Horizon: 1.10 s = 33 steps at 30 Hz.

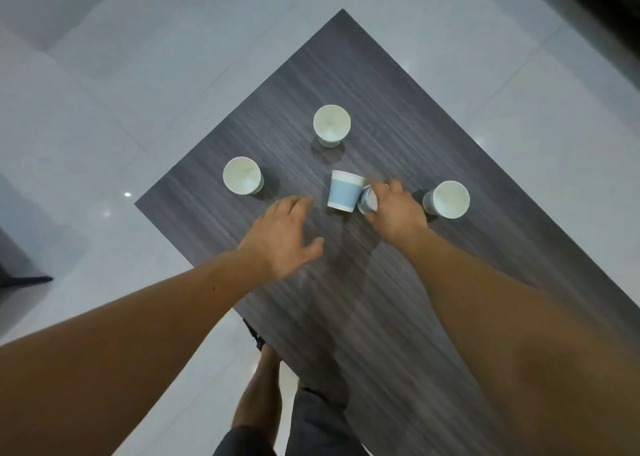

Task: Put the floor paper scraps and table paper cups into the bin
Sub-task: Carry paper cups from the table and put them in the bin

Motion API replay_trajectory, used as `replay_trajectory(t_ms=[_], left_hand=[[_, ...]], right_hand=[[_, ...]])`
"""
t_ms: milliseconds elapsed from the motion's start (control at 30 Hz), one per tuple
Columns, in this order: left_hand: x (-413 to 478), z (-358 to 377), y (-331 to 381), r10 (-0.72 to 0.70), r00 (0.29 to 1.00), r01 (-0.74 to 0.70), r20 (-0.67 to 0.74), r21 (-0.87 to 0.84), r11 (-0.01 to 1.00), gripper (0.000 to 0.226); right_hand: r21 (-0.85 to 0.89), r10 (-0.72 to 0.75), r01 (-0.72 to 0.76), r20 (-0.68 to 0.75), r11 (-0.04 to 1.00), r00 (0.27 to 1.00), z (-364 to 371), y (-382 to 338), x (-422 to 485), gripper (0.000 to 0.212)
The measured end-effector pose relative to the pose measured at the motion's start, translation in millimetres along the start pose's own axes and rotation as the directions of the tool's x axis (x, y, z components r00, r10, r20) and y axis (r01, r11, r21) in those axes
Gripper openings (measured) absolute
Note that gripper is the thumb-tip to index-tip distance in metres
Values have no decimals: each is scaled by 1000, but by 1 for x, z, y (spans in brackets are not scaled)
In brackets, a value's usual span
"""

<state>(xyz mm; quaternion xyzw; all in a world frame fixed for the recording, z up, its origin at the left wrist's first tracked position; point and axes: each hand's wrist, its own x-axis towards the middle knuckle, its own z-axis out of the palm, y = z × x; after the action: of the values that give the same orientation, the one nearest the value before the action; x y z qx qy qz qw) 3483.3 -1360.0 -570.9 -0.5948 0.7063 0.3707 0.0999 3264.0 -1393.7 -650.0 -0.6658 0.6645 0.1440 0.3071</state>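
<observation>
Dark wood-grain table (398, 299), tiled floor around: five paper cups near its middle, three upright (far cup (331, 124), left-edge cup (242, 175), right-edge cup (447, 199)), one inverted cup (343, 190). Right hand (394, 210) grasps a fifth tilted cup (367, 200) beside the inverted one. Left hand (287, 235) hovers spread and empty, near the inverted cup.

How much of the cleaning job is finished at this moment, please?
No bin or floor scraps are in view, so nothing shows as done. The right hand grips one cup; the left hand reaches, open and empty. Four more cups wait on the table, including an upside-down cup.
</observation>
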Motion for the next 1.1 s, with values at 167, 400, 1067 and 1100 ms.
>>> replay_trajectory(t_ms=[167, 400, 1067, 1100], left_hand=[[8, 3, 7, 43, 999, -40, 32, -84, 996, 79], [10, 5, 12, 87, 996, -76, 34, -243, 967, 92], [-49, 4, -96, -236, 948, 174, -216, -271, 947, 77], [-57, 0, -99, -260, 939, 194, -226, -277, 941, 77]], right_hand=[[273, 184, -177, 1, 946, 983, 6, -7, -25, 53], [946, 70, -154, 140, 286, 988, -4, -38, -56, 30], [286, 217, -205, -11, 936, 976, 26, -100, 82, 78], [271, 197, -188, -6, 944, 980, 29, -102, 77, 74]])
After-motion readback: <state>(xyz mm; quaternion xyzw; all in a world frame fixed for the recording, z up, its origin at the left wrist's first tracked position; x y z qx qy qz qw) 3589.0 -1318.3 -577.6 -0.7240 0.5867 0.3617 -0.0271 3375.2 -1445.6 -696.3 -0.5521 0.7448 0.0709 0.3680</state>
